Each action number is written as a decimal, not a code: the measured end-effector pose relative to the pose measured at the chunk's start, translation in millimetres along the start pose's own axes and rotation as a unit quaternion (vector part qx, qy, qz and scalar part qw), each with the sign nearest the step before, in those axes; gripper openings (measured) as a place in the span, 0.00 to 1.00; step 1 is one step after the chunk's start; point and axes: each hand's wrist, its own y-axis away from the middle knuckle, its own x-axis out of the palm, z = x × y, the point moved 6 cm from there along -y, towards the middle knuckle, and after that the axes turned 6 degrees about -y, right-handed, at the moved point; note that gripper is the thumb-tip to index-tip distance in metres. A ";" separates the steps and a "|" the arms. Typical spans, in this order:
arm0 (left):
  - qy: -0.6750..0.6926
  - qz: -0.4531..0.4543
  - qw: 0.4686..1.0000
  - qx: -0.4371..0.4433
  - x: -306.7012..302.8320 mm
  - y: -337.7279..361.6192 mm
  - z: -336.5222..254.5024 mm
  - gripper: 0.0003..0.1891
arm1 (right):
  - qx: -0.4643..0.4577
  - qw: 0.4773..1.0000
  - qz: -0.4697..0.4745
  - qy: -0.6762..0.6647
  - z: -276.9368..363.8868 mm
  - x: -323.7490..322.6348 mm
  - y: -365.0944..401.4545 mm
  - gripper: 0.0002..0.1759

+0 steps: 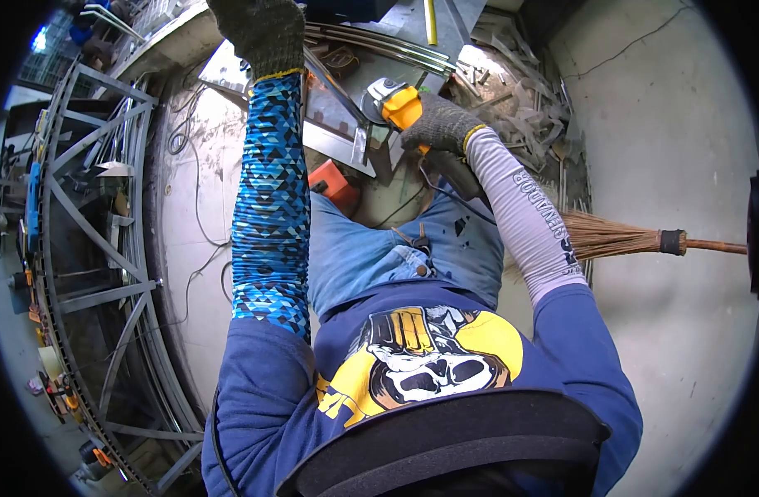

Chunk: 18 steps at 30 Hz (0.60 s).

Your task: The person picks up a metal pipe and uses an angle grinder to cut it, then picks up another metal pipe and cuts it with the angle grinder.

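My right hand (446, 124), in a dark grey knit glove, is wrapped round a yellow angle grinder (402, 108). The grinder's silver guard and disc end points left, close to a metal bar (334, 87) that slants down toward a silver angle piece (336, 147). A dark cord trails from the grinder below my forearm. At the top edge, my left hand (259, 33) wears a similar glove with a yellow cuff. Its fingers are cut off or turned away, and what it touches is not visible.
Long metal strips (379, 48) lie beyond the work. Scrap and plastic (520, 91) are heaped at upper right. A red-orange object (334, 184) sits by my knee. A straw broom (616, 236) lies at right; a metal-framed rack (98, 282) stands at left. Cables (199, 182) cross the floor.
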 end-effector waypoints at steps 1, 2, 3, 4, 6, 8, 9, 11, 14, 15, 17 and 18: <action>0.001 0.009 1.000 -0.007 0.8 0.0 0.6 0.19 | 0.000 1.000 0.000 0.001 -1.1 -0.4 -2.2 0.51; 0.002 0.019 1.000 -0.014 1.5 0.7 1.5 0.19 | -0.001 1.000 -0.002 0.004 -2.1 0.1 -4.8 0.52; 0.001 0.020 1.000 -0.016 1.2 1.7 1.5 0.19 | -0.001 1.000 -0.004 0.007 -3.8 2.0 -6.1 0.52; 0.002 0.013 1.000 -0.007 1.8 1.1 0.3 0.20 | -0.001 1.000 -0.004 0.007 -1.7 1.5 -5.7 0.52; 0.003 0.008 1.000 0.001 2.8 1.5 -1.4 0.20 | 0.021 0.998 -0.029 0.048 -0.5 -0.1 -3.4 0.51; -0.014 -0.025 0.999 0.041 1.2 3.2 -4.3 0.20 | 0.028 0.996 -0.046 0.065 -1.2 3.0 -4.2 0.50; -0.013 -0.025 0.999 0.043 0.7 2.1 -2.5 0.20 | 0.034 0.994 -0.062 0.083 -2.1 3.5 -4.2 0.50; -0.079 -0.014 0.995 0.058 -0.3 -6.6 8.5 0.23 | 0.002 0.996 -0.073 0.047 -5.1 4.1 -3.2 0.49; -0.037 0.030 0.998 0.035 -2.9 -11.0 27.1 0.21 | -0.044 0.993 -0.099 -0.044 -22.0 10.9 9.3 0.45; 0.001 0.012 1.000 0.012 -6.1 -10.5 35.1 0.21 | -0.033 0.986 -0.096 -0.133 -29.3 13.2 18.8 0.41; 0.049 -0.043 0.998 -0.024 -6.9 -19.2 84.8 0.21 | -0.019 0.969 -0.113 -0.220 -46.4 15.2 31.3 0.38; 0.102 -0.099 0.988 -0.063 -10.7 -20.1 107.4 0.22 | -0.019 0.969 -0.112 -0.219 -52.3 17.6 34.9 0.38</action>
